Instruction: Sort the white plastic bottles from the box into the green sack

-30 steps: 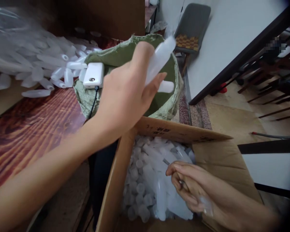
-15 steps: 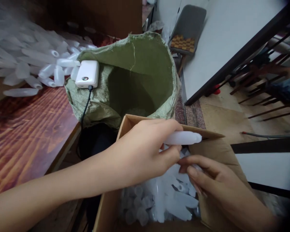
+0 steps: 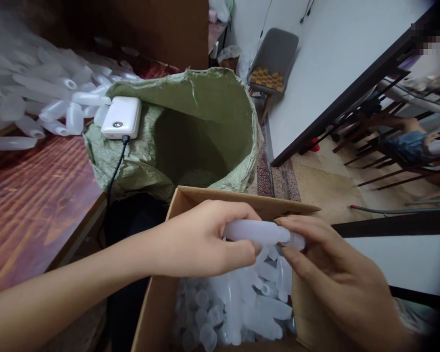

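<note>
My left hand (image 3: pixel 205 239) is closed around a slim, translucent white plastic bottle (image 3: pixel 253 231), held level over an open cardboard box (image 3: pixel 152 313). Between the thumb and fingers of my right hand (image 3: pixel 333 269) is a small translucent cap (image 3: pixel 296 241), which meets the right end of that bottle. Whether the cap is seated cannot be made out. Beneath both hands, the box holds several similar bottles (image 3: pixel 234 308) on one side and several loose caps (image 3: pixel 207 337) on the other.
Behind the box gapes a green woven sack (image 3: pixel 223 93). A white power bank (image 3: pixel 121 117) with a black cable rests on its folded rim. At left, a bottle pile (image 3: pixel 40 88) covers part of the wooden table (image 3: pixel 40 195). Farther back are a grey chair (image 3: pixel 275 54) and a seated person (image 3: pixel 410 142).
My right hand has risen and brought the cap to the bottle's end. My left hand has shifted slightly left and down with the bottle. The view has turned slightly right.
</note>
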`<action>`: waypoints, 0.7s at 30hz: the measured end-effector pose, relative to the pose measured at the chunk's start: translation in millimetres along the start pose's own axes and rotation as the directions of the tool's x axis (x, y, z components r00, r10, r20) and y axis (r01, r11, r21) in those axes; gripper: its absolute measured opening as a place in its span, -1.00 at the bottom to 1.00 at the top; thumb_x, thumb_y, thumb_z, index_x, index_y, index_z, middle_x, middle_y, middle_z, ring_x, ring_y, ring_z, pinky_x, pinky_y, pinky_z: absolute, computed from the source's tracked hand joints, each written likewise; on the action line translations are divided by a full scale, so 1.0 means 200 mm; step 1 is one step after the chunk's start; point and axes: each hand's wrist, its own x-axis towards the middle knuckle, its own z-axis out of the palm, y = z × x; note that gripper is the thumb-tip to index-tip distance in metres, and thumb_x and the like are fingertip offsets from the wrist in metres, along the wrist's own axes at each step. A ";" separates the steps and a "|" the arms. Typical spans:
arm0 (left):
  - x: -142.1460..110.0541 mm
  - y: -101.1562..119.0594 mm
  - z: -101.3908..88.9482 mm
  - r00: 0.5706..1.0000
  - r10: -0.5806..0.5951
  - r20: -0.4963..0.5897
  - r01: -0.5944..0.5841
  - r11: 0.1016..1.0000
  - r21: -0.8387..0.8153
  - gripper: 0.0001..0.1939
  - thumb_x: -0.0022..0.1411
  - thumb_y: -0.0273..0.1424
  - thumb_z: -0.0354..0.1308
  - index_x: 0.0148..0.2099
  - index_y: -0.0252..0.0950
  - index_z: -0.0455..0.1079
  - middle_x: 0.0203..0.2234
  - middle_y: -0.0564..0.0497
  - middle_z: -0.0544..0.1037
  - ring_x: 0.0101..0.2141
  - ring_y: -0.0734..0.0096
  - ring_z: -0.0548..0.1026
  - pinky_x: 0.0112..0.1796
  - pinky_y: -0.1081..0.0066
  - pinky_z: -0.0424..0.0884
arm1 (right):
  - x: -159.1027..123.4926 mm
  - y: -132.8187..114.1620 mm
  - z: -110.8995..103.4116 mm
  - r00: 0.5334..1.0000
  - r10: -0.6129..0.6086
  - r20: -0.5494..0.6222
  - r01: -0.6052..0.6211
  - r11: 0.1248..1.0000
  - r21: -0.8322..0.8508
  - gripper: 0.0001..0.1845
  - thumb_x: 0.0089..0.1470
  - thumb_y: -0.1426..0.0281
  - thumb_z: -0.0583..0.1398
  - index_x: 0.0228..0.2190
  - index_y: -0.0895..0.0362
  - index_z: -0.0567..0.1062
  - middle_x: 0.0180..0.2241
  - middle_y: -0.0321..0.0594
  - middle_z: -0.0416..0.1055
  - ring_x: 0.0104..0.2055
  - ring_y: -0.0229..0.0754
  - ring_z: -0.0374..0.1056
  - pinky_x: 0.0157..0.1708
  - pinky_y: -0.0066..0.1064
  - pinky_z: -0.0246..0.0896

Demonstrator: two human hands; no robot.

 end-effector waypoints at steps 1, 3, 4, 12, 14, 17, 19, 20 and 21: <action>0.00 0.00 0.00 1.000 0.007 0.024 -0.007 1.000 -0.019 -0.80 0.24 -0.30 0.10 -0.09 -0.20 0.40 -0.41 0.14 0.45 -0.48 0.56 0.33 -0.52 0.56 0.23 | -0.01 0.00 0.00 0.999 -0.049 -0.001 0.049 0.997 -0.058 -0.75 0.13 0.39 0.24 -0.12 -0.08 0.50 -0.12 -0.33 0.48 -0.08 -0.24 0.44 -0.14 -0.51 0.45; 0.00 0.01 -0.01 0.998 0.026 0.060 -0.024 0.999 -0.042 -0.77 0.29 -0.22 0.07 -0.13 -0.22 0.42 -0.46 0.14 0.39 -0.50 0.59 0.27 -0.54 0.57 0.18 | -0.02 0.00 -0.02 0.989 -0.146 0.008 0.146 0.979 -0.143 -0.68 0.15 0.43 0.23 -0.05 -0.05 0.45 -0.10 -0.28 0.46 -0.05 -0.23 0.41 -0.06 -0.45 0.41; 0.00 0.01 -0.01 0.996 0.032 0.082 -0.027 0.998 -0.057 -0.75 0.30 -0.19 0.06 -0.15 -0.24 0.42 -0.49 0.15 0.34 -0.52 0.59 0.23 -0.55 0.57 0.15 | -0.02 0.01 -0.02 0.980 -0.200 0.023 0.201 0.967 -0.158 -0.64 0.15 0.47 0.22 -0.02 -0.03 0.41 -0.10 -0.27 0.46 -0.04 -0.24 0.40 -0.02 -0.43 0.39; 0.00 0.03 -0.02 0.970 -0.063 0.234 0.120 0.963 -0.239 -0.67 0.32 -0.17 0.02 -0.38 -0.31 0.30 -0.65 0.19 0.10 -0.59 0.61 0.07 -0.60 0.52 -0.02 | -0.02 -0.02 -0.05 0.886 -0.456 0.089 0.464 0.857 -0.223 -0.63 0.10 0.60 0.21 -0.07 0.06 0.38 -0.11 -0.24 0.45 -0.09 -0.33 0.42 -0.06 -0.57 0.37; -0.01 0.03 -0.02 0.969 -0.058 0.241 0.118 0.963 -0.242 -0.63 0.32 -0.14 0.01 -0.41 -0.32 0.28 -0.63 0.18 0.10 -0.58 0.60 0.07 -0.58 0.51 -0.01 | -0.02 -0.03 -0.05 0.899 -0.430 0.086 0.438 0.869 -0.231 -0.68 0.11 0.52 0.23 -0.09 0.02 0.41 -0.18 -0.27 0.49 -0.19 -0.27 0.47 -0.18 -0.49 0.44; -0.01 0.02 -0.03 0.967 -0.032 0.252 0.078 0.982 -0.175 -0.66 0.33 -0.14 0.00 -0.33 -0.30 0.33 -0.56 0.15 0.15 -0.53 0.57 0.11 -0.53 0.49 0.04 | -0.02 -0.05 -0.04 0.947 -0.311 0.077 0.321 0.921 -0.223 -0.82 0.18 0.26 0.20 -0.16 0.00 0.46 -0.34 -0.28 0.53 -0.37 -0.19 0.49 -0.41 -0.41 0.43; -0.01 0.01 -0.03 0.961 -0.013 0.277 0.049 0.991 -0.123 -0.71 0.34 -0.16 0.01 -0.23 -0.28 0.38 -0.52 0.14 0.22 -0.51 0.56 0.15 -0.52 0.49 0.07 | -0.01 -0.05 -0.04 0.971 -0.217 0.102 0.232 0.956 -0.181 -0.69 0.25 0.09 0.09 -0.30 0.02 0.49 -0.49 -0.31 0.49 -0.51 -0.23 0.43 -0.56 -0.44 0.32; -0.01 0.01 -0.03 0.957 -0.003 0.290 0.034 0.994 -0.104 -0.73 0.33 -0.18 0.02 -0.18 -0.27 0.39 -0.51 0.14 0.25 -0.50 0.55 0.16 -0.52 0.49 0.08 | 0.00 -0.05 -0.04 0.973 -0.179 0.142 0.200 0.968 -0.150 -0.57 0.28 0.04 0.00 -0.39 0.04 0.47 -0.56 -0.34 0.43 -0.57 -0.27 0.38 -0.62 -0.45 0.24; -0.01 0.01 -0.03 0.954 0.006 0.300 0.020 0.996 -0.086 -0.75 0.33 -0.21 0.03 -0.15 -0.26 0.39 -0.50 0.14 0.27 -0.50 0.56 0.17 -0.53 0.50 0.09 | -0.01 -0.04 -0.04 0.971 -0.157 0.182 0.182 0.975 -0.127 -0.46 0.30 0.01 -0.09 -0.45 0.05 0.46 -0.61 -0.35 0.39 -0.61 -0.29 0.34 -0.65 -0.46 0.18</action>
